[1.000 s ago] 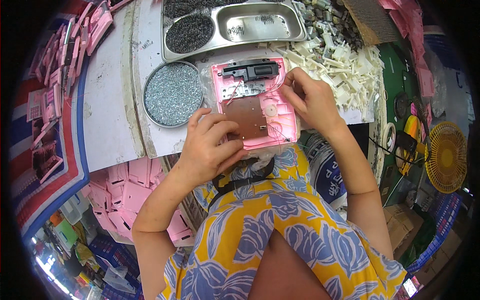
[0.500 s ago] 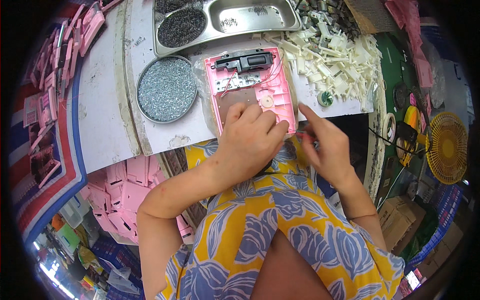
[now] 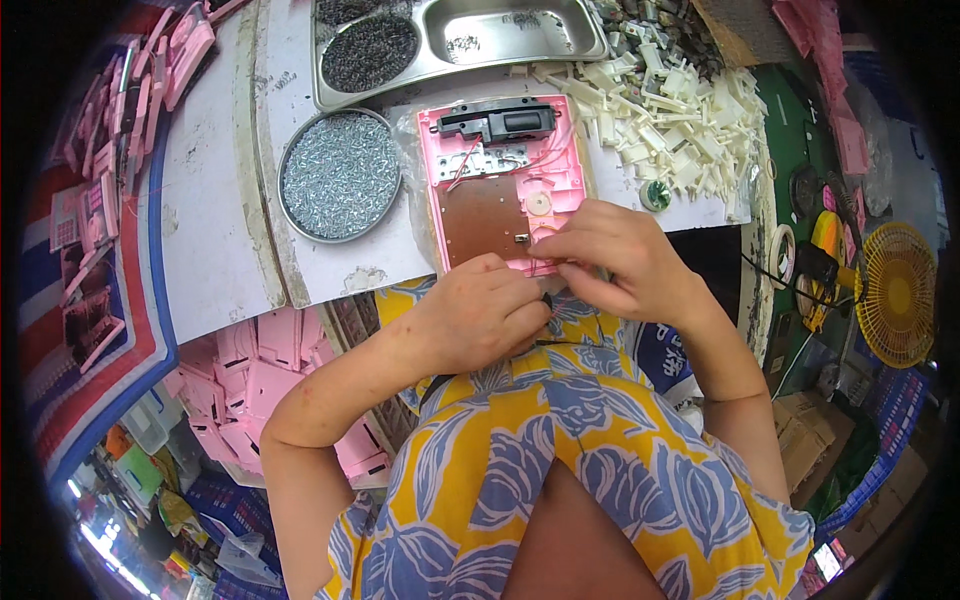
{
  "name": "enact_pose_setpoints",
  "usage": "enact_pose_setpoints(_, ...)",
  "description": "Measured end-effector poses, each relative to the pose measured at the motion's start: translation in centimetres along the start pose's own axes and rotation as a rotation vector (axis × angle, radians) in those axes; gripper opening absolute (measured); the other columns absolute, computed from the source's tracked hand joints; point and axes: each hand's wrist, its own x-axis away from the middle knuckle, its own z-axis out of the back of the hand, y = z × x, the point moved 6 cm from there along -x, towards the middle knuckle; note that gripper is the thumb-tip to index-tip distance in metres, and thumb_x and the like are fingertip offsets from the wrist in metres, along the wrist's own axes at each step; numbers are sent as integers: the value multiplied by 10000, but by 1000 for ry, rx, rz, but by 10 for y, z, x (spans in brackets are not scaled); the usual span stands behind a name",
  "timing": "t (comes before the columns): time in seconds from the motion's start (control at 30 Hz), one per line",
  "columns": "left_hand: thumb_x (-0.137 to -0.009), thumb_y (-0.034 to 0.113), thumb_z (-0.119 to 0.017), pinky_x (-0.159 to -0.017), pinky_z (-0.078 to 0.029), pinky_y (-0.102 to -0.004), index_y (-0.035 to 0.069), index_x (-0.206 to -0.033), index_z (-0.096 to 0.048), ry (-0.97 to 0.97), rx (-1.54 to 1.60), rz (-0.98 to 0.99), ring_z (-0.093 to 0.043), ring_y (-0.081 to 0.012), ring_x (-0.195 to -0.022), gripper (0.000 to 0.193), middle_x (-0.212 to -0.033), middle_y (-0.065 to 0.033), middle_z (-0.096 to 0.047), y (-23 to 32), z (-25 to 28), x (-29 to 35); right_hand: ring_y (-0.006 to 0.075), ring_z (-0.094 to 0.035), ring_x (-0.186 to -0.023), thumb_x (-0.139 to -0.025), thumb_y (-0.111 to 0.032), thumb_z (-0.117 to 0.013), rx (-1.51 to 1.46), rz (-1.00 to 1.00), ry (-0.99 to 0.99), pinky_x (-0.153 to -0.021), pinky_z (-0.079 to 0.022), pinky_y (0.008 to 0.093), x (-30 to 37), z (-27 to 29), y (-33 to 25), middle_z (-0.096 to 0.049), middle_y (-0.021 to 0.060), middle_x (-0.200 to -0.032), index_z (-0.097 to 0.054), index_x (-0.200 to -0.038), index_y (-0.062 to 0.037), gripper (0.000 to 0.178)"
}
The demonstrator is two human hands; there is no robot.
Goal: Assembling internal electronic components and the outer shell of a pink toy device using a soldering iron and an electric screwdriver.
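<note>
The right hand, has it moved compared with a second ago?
Yes. The right hand has come down off the pink housing's right edge to its near edge, toward the body, beside the left hand. The round dish of screws serves as reference.

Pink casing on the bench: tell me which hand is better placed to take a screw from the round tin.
Left, probably. The left hand rests at the pink casing's near edge, on the round tin's side. The right hand lies across the casing's far corner.
</note>
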Motion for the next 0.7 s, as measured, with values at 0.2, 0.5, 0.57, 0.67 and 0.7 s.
enact_pose_setpoints(0.2, -800, 116, -749, -573, -413, -373, 77, -740, -528, 169, -88, 255, -530, -250, -595, 233, -705, -75, -509, -8, 4, -3, 335, -662, -825, -813, -19, -640, 36, -27, -23, -717, -537, 418, -14, -2, 15, -669, 133, -892, -681, -1044, -41, 236)
enact_pose_setpoints(0.5, -911, 240, -690, -639, -489, -421, 50, -827, -564, 240, 462, 434, -594, -315, -713, 243, -781, -116, -529, -25, 22, 5, 244, -674, -809, -816, -2, -607, -113, -89, -66, -697, -538, 343, -20, 7, 24, -690, 105, -929, -701, -1053, -23, 256)
enact_pose_setpoints(0.57, -888, 266, -718, -665, -509, -419, 52, -869, -586, 250, 338, 344, -610, -326, -752, 252, -824, -120, -548, -13, 33, -2, 259, -662, -840, -785, -21, -634, 9, 38, -110, -703, -544, 356, -19, 2, 12, -674, 88, -950, -712, -1062, -42, 288)
enact_pose_setpoints(0.67, -857, 287, -742, -680, -533, -383, 66, -906, -619, 91, 298, 209, -633, -311, -799, 257, -888, -98, -593, 3, 26, 3, 274, -641, -891, -742, -58, -676, 154, 87, -187, -715, -549, 371, -8, -8, 0, -648, 76, -970, -723, -1074, -70, 335)
enact_pose_setpoints(0.7, -848, 275, -753, -671, -535, -378, 68, -919, -627, 25, 297, 200, -639, -304, -792, 253, -894, -94, -605, 6, 22, 6, 277, -634, -909, -729, -72, -690, 197, 80, -215, -719, -551, 376, -4, -11, -2, -638, 75, -974, -726, -1078, -79, 351)
